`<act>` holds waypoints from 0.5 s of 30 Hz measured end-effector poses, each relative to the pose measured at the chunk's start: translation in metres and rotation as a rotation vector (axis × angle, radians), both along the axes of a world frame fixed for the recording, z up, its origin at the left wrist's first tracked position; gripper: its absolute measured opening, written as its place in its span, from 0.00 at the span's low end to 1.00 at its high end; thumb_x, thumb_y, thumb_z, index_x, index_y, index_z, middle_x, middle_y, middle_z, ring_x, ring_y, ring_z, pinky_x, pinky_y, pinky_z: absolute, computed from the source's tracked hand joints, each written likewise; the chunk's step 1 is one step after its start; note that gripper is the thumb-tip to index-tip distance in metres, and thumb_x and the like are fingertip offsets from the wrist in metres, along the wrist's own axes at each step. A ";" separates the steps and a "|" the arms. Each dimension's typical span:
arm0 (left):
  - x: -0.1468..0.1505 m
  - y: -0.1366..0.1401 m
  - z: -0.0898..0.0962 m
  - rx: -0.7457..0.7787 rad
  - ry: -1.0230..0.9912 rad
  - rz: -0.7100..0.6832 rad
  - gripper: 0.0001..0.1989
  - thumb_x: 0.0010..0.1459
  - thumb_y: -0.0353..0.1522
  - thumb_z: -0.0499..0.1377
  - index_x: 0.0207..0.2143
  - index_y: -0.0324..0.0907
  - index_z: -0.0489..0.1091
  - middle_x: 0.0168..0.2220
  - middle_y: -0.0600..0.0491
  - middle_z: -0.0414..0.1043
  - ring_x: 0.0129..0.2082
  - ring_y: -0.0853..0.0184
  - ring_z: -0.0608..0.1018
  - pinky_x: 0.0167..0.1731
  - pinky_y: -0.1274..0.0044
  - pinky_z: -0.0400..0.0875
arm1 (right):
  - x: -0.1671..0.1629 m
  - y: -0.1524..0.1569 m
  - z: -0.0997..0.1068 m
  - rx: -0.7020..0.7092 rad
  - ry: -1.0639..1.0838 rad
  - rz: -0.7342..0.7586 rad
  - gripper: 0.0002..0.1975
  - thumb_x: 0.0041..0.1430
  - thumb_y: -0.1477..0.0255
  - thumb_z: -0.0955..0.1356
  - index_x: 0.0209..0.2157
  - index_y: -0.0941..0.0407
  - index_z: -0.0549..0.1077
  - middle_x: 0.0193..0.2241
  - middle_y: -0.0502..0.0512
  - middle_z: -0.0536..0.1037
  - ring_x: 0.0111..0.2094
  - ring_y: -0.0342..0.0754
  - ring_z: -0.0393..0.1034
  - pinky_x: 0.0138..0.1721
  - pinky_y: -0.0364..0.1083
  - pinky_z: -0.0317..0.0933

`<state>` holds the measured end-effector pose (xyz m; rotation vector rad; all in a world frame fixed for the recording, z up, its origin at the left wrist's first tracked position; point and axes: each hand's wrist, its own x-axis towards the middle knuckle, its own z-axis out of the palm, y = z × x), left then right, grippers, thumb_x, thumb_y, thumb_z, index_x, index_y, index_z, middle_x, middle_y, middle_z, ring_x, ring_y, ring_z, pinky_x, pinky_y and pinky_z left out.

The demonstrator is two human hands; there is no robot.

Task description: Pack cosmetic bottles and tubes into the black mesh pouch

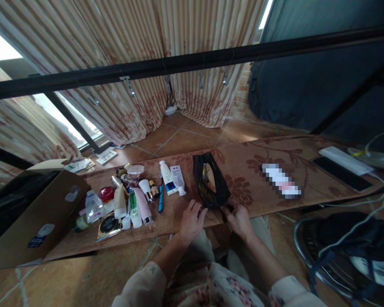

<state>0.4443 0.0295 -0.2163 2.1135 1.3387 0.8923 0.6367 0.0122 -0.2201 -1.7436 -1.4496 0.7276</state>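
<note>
A black zip pouch [222, 183] lies on the cloth-covered bench with its mouth gaping. Something yellow and beige shows inside, too small to name. My left hand [191, 220] is closed at the pouch's near left corner, thumb and fingers against the fabric. At the near right corner, my right hand [239, 219] pinches the pouch's edge; some of its fingertips are hidden. Left of the pouch lie a white tube [178, 179], a white bottle with a blue label [167, 177] and a slim blue-and-black tool [160, 198].
Several cosmetics, among them a pink tube [143, 205] and a gold-edged compact [109, 224], crowd the bench's left part. A cardboard box [56, 204] stands at the left end. Rightward are a blurred-out phone-like object [280, 181], a black tablet-like slab [342, 173] and white cables [379, 204].
</note>
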 end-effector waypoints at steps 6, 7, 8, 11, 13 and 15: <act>-0.001 0.001 -0.002 0.036 -0.040 -0.037 0.09 0.64 0.30 0.50 0.32 0.42 0.67 0.33 0.52 0.66 0.33 0.69 0.72 0.34 0.78 0.68 | 0.000 0.000 -0.001 -0.002 0.006 0.015 0.08 0.53 0.67 0.64 0.30 0.55 0.72 0.29 0.54 0.76 0.32 0.49 0.69 0.36 0.45 0.60; -0.001 0.001 -0.002 0.040 -0.042 -0.039 0.09 0.64 0.30 0.50 0.32 0.41 0.67 0.32 0.52 0.66 0.33 0.69 0.72 0.33 0.78 0.68 | 0.000 0.000 -0.001 -0.002 0.005 0.015 0.08 0.53 0.67 0.64 0.31 0.56 0.72 0.29 0.54 0.76 0.32 0.49 0.69 0.36 0.45 0.60; -0.001 0.000 -0.001 0.043 -0.045 -0.040 0.09 0.64 0.30 0.50 0.32 0.41 0.67 0.32 0.52 0.66 0.32 0.69 0.72 0.33 0.78 0.68 | 0.000 0.000 -0.001 -0.002 0.004 0.013 0.08 0.53 0.67 0.64 0.31 0.56 0.72 0.29 0.53 0.75 0.32 0.49 0.69 0.36 0.45 0.60; -0.001 0.000 0.000 0.053 -0.050 -0.043 0.09 0.64 0.30 0.50 0.31 0.42 0.67 0.31 0.52 0.65 0.31 0.69 0.71 0.32 0.78 0.67 | 0.000 0.000 -0.002 -0.005 0.002 0.007 0.09 0.54 0.67 0.64 0.33 0.56 0.73 0.29 0.53 0.75 0.31 0.49 0.68 0.35 0.45 0.59; -0.001 0.000 0.000 0.054 -0.051 -0.047 0.09 0.64 0.30 0.49 0.31 0.42 0.66 0.31 0.52 0.65 0.30 0.69 0.71 0.31 0.78 0.66 | 0.000 0.000 -0.003 -0.005 0.003 0.006 0.10 0.54 0.67 0.64 0.33 0.56 0.73 0.29 0.53 0.76 0.31 0.49 0.68 0.34 0.45 0.59; -0.001 0.000 0.000 0.052 -0.054 -0.047 0.09 0.63 0.30 0.49 0.30 0.42 0.65 0.30 0.52 0.64 0.30 0.69 0.71 0.30 0.78 0.66 | -0.001 0.000 -0.003 -0.003 0.003 0.006 0.09 0.54 0.67 0.64 0.33 0.56 0.73 0.29 0.53 0.76 0.31 0.48 0.68 0.34 0.45 0.59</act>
